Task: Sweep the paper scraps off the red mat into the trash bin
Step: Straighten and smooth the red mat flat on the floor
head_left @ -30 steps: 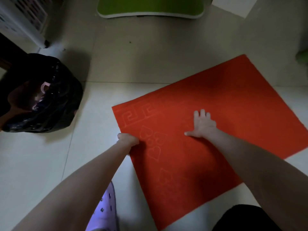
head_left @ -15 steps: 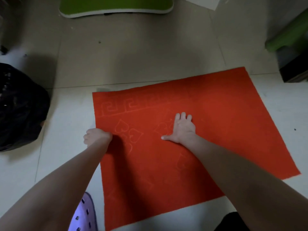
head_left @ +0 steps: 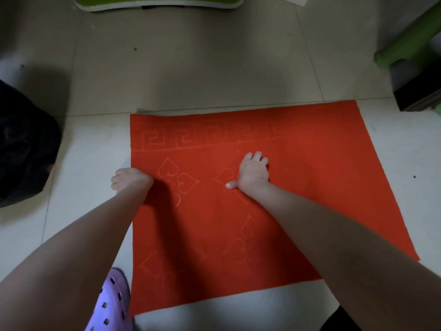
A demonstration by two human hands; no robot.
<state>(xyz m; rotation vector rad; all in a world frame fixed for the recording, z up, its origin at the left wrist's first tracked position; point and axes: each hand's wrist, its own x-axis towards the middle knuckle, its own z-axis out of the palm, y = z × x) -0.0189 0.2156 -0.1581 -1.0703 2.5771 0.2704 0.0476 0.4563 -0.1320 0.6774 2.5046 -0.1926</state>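
Red mat lies flat on the pale tiled floor, its far edge roughly parallel to a tile joint just beyond it. The surface is embossed, with a key-pattern band along the far edge and heart outlines below that.

Left hand: at the mat's left edge, about a third of the way down from the far corner. The fingers are curled into a loose fist, knuckles over the bare floor and wrist over the mat. It looks to be gripping the edge of the mat, but the fingertips are tucked under the hand, so the hold itself is not visible.

Right hand: palm down on the mat, left of its centre and just below the patterned band. The fingers are held close together and point away from the person. The thumb is stretched out to the left, flat on the fabric.

Trash bin: lined with a black bag, standing on the floor at the left of the view. It is well apart from the mat, with bare tile between them.

Surroundings:
- Purple clog sits at the mat's near left corner.
- Green stool is at the top of the view.
- A second green piece and a dark box are at the upper right, the box near the mat's far right corner.
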